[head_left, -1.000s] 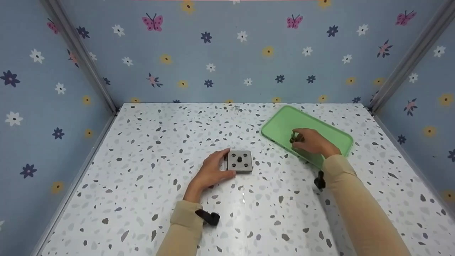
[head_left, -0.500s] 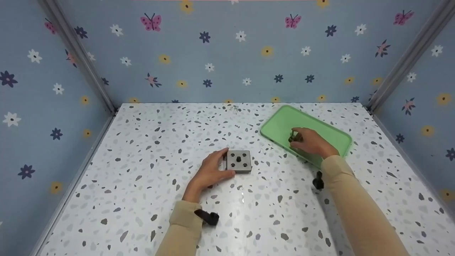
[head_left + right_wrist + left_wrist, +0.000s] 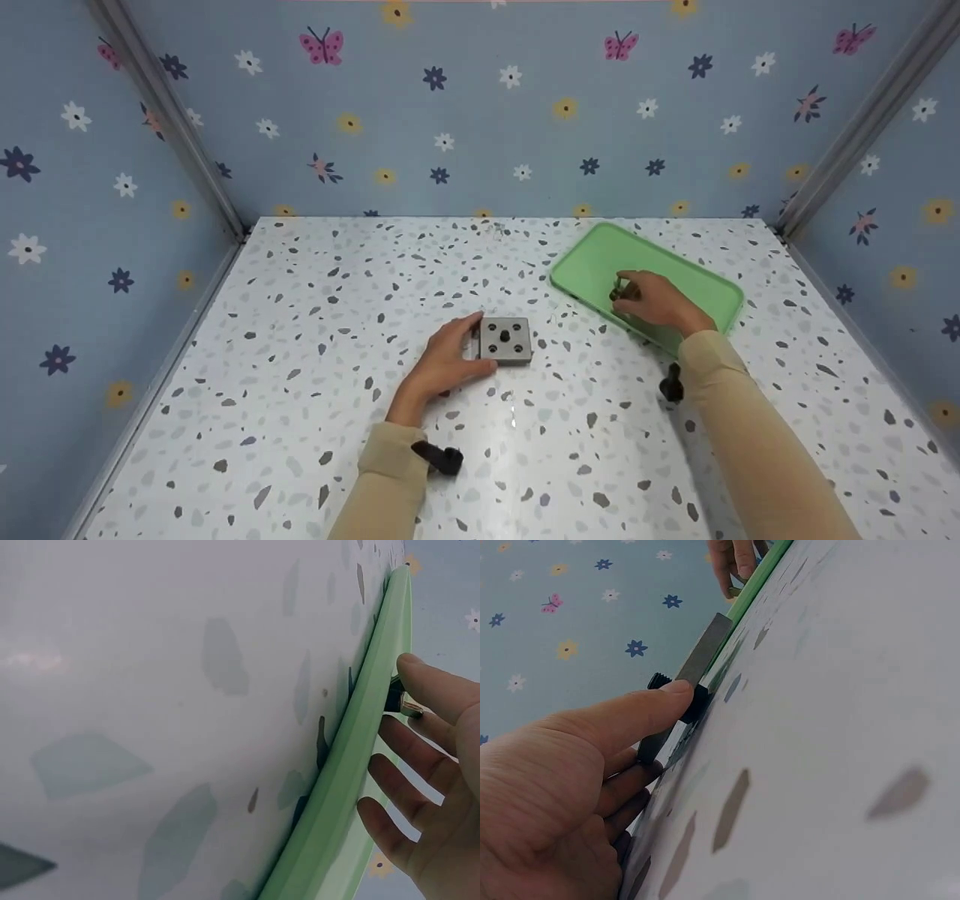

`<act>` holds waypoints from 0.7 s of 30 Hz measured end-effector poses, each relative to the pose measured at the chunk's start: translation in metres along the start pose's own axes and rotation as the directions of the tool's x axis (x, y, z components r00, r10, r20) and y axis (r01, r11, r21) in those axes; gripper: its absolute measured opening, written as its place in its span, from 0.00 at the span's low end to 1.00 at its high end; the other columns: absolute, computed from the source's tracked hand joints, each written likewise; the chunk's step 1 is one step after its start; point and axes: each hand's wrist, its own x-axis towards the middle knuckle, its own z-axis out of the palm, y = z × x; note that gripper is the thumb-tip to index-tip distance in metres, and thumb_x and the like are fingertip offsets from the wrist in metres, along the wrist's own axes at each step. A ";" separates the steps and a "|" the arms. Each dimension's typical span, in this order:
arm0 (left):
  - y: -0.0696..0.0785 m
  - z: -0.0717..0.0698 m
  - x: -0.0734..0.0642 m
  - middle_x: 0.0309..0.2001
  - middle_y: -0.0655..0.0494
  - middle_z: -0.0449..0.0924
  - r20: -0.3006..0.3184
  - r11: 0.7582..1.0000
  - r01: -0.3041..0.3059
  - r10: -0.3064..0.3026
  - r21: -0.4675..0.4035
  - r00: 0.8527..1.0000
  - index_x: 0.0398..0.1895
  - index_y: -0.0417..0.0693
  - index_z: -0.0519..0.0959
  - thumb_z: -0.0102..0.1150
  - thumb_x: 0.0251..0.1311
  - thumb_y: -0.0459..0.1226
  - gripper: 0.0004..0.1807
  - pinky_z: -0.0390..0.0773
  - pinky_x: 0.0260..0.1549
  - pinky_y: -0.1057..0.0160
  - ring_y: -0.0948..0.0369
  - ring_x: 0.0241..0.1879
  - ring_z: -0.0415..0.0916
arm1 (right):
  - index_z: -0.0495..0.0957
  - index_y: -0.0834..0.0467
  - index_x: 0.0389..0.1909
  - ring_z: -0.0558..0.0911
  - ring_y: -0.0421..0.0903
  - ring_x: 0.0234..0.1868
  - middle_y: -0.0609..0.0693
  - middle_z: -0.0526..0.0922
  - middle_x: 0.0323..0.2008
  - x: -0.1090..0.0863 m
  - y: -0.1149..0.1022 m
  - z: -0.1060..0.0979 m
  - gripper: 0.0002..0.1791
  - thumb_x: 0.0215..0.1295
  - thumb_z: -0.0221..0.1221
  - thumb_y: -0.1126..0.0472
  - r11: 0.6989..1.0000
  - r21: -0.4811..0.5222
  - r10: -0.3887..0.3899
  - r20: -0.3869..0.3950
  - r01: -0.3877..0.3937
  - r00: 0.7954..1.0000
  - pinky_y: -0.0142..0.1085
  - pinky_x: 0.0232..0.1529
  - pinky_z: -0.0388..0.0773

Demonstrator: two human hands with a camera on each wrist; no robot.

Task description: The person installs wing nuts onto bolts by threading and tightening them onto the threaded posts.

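A square grey metal plate (image 3: 517,340) lies mid-table, with a hole near each corner and a dark round stud in its centre. My left hand (image 3: 442,360) holds it from the left, thumb at the near edge and a fingertip at the far corner. The left wrist view shows the plate (image 3: 705,652) side-on, with a black ridged knob (image 3: 660,681) beside it. Over the green tray (image 3: 697,279), my right hand (image 3: 660,300) pinches a small dark part with a shiny metal end (image 3: 411,709) between thumb and forefinger; fingers hide much of it.
The tray sits at an angle at the back right of the speckled white table (image 3: 337,300). Blue flowered panels (image 3: 480,112) enclose the back and both sides, with grey metal posts (image 3: 180,127) at the corners.
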 end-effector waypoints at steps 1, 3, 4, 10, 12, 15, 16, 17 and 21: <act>0.000 0.000 0.000 0.80 0.48 0.63 -0.001 1.000 0.003 -0.003 -0.001 1.000 0.84 0.54 0.61 0.79 0.56 0.42 0.53 0.54 0.80 0.43 0.46 0.78 0.59 | 0.57 0.70 0.81 0.79 0.66 0.62 0.71 0.80 0.61 0.000 0.000 0.000 0.38 0.79 0.60 0.59 1.000 -0.002 -0.001 -0.002 0.001 1.000 0.62 0.63 0.77; 0.000 0.001 0.001 0.80 0.48 0.64 0.001 1.000 0.005 -0.005 -0.003 1.000 0.84 0.54 0.61 0.79 0.56 0.42 0.53 0.54 0.80 0.43 0.46 0.77 0.60 | 0.57 0.70 0.80 0.79 0.66 0.63 0.71 0.79 0.61 -0.001 0.000 0.000 0.38 0.79 0.60 0.58 1.000 -0.006 0.000 -0.007 0.000 1.000 0.63 0.64 0.76; 0.000 0.001 0.001 0.79 0.48 0.65 0.002 1.000 0.006 -0.006 -0.004 1.000 0.84 0.54 0.61 0.79 0.56 0.42 0.53 0.55 0.80 0.43 0.47 0.77 0.61 | 0.57 0.70 0.81 0.79 0.66 0.63 0.70 0.79 0.62 -0.001 0.001 0.000 0.38 0.79 0.61 0.58 1.000 -0.006 0.007 -0.010 -0.007 1.000 0.62 0.65 0.76; 0.000 0.001 0.002 0.78 0.48 0.66 -0.001 1.000 0.009 -0.009 -0.013 1.000 0.84 0.54 0.61 0.79 0.56 0.42 0.53 0.55 0.80 0.44 0.47 0.75 0.63 | 0.58 0.70 0.80 0.79 0.66 0.64 0.70 0.79 0.62 -0.001 0.003 0.002 0.39 0.78 0.61 0.57 1.000 0.007 0.011 -0.025 -0.010 1.000 0.62 0.66 0.75; 0.000 0.001 0.002 0.78 0.49 0.66 -0.003 1.000 0.012 -0.012 -0.012 1.000 0.84 0.54 0.61 0.79 0.56 0.42 0.53 0.55 0.80 0.45 0.47 0.75 0.63 | 0.59 0.69 0.80 0.78 0.66 0.64 0.70 0.79 0.63 0.000 0.004 0.003 0.39 0.78 0.62 0.57 1.000 0.012 0.015 -0.029 -0.015 0.999 0.62 0.66 0.75; -0.001 0.001 0.002 0.78 0.49 0.67 -0.005 1.000 0.013 -0.013 -0.011 1.000 0.84 0.53 0.61 0.79 0.56 0.42 0.53 0.55 0.80 0.44 0.48 0.75 0.64 | 0.60 0.69 0.80 0.78 0.65 0.65 0.69 0.79 0.63 0.001 0.006 0.004 0.38 0.78 0.62 0.57 1.000 0.009 0.022 -0.036 -0.022 0.999 0.62 0.67 0.75; -0.001 0.001 0.002 0.77 0.48 0.67 -0.006 1.000 0.012 -0.012 -0.011 1.000 0.84 0.53 0.61 0.79 0.56 0.42 0.53 0.55 0.80 0.44 0.48 0.74 0.64 | 0.60 0.69 0.80 0.78 0.65 0.64 0.69 0.80 0.63 0.001 0.006 0.004 0.38 0.78 0.62 0.57 1.000 0.007 0.023 -0.038 -0.023 0.999 0.62 0.67 0.75; -0.001 0.001 0.002 0.77 0.48 0.67 -0.006 1.000 0.011 -0.011 -0.009 1.000 0.84 0.53 0.61 0.79 0.56 0.42 0.53 0.55 0.80 0.45 0.48 0.74 0.64 | 0.60 0.69 0.80 0.79 0.65 0.64 0.68 0.80 0.63 0.001 0.007 0.004 0.38 0.78 0.62 0.56 1.000 0.005 0.022 -0.039 -0.022 0.999 0.62 0.67 0.75; -0.001 0.001 0.002 0.77 0.48 0.68 -0.009 1.000 0.003 -0.003 -0.003 1.000 0.84 0.52 0.61 0.79 0.56 0.42 0.53 0.56 0.80 0.45 0.48 0.74 0.65 | 0.61 0.70 0.79 0.80 0.64 0.63 0.68 0.81 0.61 -0.001 0.007 0.002 0.37 0.78 0.61 0.57 1.000 -0.008 0.014 -0.043 -0.015 0.999 0.62 0.65 0.77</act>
